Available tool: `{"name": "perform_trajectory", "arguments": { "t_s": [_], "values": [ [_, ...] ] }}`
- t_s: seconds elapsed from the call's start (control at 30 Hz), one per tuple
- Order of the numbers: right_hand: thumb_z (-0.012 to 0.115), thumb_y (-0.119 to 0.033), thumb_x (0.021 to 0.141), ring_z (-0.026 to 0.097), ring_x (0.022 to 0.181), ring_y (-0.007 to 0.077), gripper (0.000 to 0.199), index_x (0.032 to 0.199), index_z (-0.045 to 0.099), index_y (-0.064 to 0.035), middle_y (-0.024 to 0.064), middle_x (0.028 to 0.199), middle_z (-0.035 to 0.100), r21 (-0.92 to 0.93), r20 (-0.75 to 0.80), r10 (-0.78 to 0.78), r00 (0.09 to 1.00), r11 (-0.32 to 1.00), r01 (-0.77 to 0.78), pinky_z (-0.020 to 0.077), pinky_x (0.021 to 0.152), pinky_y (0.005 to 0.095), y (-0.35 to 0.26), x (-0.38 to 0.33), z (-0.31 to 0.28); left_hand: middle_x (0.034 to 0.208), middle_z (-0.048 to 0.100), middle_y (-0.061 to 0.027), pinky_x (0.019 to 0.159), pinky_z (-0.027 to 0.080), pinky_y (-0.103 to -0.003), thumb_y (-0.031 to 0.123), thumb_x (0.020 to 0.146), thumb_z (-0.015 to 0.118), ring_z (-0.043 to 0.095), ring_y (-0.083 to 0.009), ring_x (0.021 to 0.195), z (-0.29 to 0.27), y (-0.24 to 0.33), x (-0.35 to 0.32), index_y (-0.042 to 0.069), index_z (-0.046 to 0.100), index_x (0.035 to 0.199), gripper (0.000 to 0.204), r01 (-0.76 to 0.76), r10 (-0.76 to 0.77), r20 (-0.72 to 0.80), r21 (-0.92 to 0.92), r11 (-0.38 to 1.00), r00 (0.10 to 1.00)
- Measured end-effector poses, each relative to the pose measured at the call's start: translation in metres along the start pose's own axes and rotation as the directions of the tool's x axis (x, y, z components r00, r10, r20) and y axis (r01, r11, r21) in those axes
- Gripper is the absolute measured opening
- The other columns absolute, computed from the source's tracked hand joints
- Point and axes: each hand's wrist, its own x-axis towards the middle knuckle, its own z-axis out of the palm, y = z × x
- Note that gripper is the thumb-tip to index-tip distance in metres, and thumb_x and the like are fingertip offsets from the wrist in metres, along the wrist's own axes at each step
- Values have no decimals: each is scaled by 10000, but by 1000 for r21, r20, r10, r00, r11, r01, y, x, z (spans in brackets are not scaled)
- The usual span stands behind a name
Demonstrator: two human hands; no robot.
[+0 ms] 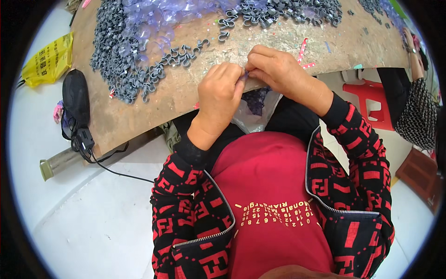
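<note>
Both hands, left hand (222,93) and right hand (274,69), are pinching shut on a tiny clear piece (245,74) at counter (139,111) edge; a slack pinch risks it dropping into the lap.

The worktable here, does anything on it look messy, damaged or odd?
The worktable is worn and scuffed, with stray bits of coloured tape stuck on it. Grey clips and clear purple pieces lie in loose sprawling heaps. Both hands pinch a small piece at the edge.

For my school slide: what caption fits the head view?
Two hands pinch a tiny piece beside grey clips.
</note>
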Motion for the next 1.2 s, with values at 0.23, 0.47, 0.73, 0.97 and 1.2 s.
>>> {"name": "perform_trajectory", "arguments": {
  "t_s": [0.23, 0.47, 0.73, 0.97, 1.2],
  "values": [
    [659, -12, 755, 575, 775, 325, 149, 859, 552, -16, 120, 829, 522, 36, 20, 12, 1000, 999, -12, 467, 649, 380, 0, 2, -3, 766, 554, -114, 623, 448, -404, 27, 732, 663, 558, -324, 725, -4, 0, 1, 49, 520, 807, 163, 9, -12, 74, 37, 999, 997],
    [652, -30, 790, 575, 778, 312, 120, 858, 554, -19, 117, 837, 541, 47, -28, 36, 999, 998, -35, 459, 661, 368, 0, -3, 3, 892, 578, -143, 656, 483, -390, 70, 733, 673, 600, -310, 773, -12, 13, 1, 37, 580, 924, 216, 175, -155, 139, -146, 974, 978],
    [656, -41, 788, 571, 783, 308, 125, 861, 558, -15, 117, 834, 543, 63, -19, 48, 999, 997, -46, 456, 663, 367, 2, -3, 3, 873, 611, -135, 671, 487, -391, 60, 753, 664, 613, -321, 796, -14, -3, 1, 17, 611, 945, 203, 176, -151, 182, -133, 975, 972],
    [657, -22, 780, 575, 754, 291, 126, 871, 570, -11, 115, 835, 540, 114, -78, 85, 993, 991, -76, 456, 647, 360, 4, -7, 7, 846, 591, -123, 671, 470, -390, -1, 769, 635, 587, -323, 781, 1, 2, -5, 33, 615, 931, 167, 4, -4, -35, -13, 1000, 999],
    [678, -44, 758, 578, 735, 290, 154, 872, 578, -19, 113, 815, 540, 80, -3, 66, 998, 995, -66, 453, 623, 357, 6, 1, 0, 794, 546, -113, 643, 457, -404, -12, 749, 620, 560, -310, 751, -5, -2, 1, 46, 598, 907, 170, -64, 57, 66, 111, 992, 996]
  ]
}}
